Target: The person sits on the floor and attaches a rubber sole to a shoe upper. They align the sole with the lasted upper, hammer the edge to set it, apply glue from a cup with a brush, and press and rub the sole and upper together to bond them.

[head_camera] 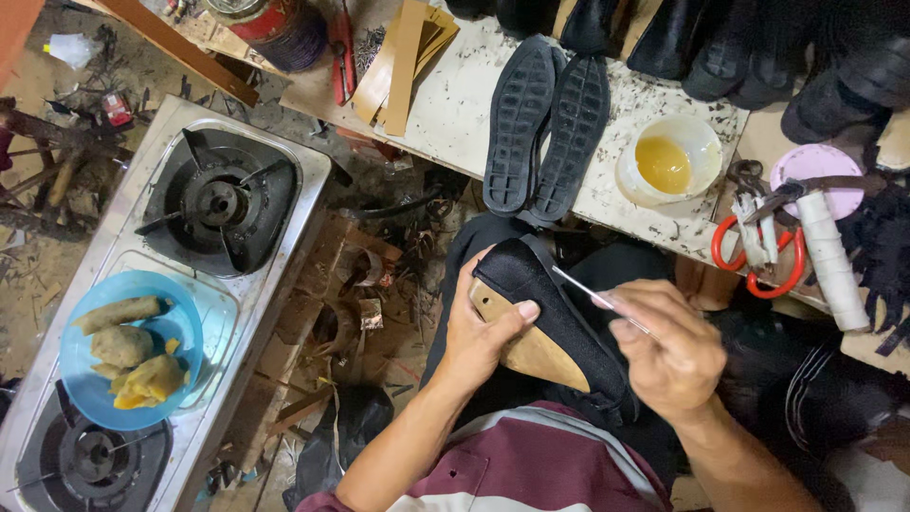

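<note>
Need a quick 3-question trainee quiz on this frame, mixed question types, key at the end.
1. True or false: the left hand grips the black shoe upper stretched over a wooden last.
2. What does the right hand hold?
A. red-handled scissors
B. a thin metal tool
C. a white roll
3. Fill in: the two black soles lie side by side on the ____, beside the bowl of yellow liquid.

Key
1. True.
2. B: the thin metal tool points at the upper; the red-handled scissors and the white roll lie on the workbench.
3. workbench.
</note>
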Motion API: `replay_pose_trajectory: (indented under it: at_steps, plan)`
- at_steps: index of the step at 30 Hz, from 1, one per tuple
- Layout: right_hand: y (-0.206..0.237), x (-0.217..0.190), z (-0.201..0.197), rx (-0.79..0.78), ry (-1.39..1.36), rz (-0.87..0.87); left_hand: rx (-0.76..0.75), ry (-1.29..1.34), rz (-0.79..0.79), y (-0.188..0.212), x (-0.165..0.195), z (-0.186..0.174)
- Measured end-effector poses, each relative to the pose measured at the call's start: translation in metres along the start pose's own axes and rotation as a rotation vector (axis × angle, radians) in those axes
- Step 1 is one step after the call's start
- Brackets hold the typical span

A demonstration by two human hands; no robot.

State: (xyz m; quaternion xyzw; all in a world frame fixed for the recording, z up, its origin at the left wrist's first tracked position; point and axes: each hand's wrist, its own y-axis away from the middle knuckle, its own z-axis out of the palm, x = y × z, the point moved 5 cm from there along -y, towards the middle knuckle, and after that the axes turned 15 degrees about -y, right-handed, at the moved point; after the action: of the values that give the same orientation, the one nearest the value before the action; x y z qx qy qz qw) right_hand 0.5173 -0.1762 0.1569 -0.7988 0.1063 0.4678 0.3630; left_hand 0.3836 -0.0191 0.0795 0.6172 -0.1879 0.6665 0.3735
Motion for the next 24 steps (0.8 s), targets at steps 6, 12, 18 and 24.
replay_pose_trajectory:
  at_steps: [6, 12, 18, 24]
  plan:
    - [-0.017, -0.025, 0.013, -0.089, 0.048, -0.185, -0.014, 0.017, -0.006, 0.003, 0.004, 0.003]
    - [-0.017, -0.028, 0.018, -0.100, 0.073, -0.229, -0.038, 0.036, 0.001, 0.004, 0.006, 0.005]
    - [-0.019, -0.029, 0.023, -0.112, 0.116, -0.263, -0.035, 0.029, -0.001, 0.005, 0.004, 0.003]
    - [-0.015, -0.034, 0.026, -0.153, 0.240, -0.324, -0.034, 0.038, 0.002, 0.005, -0.001, 0.001]
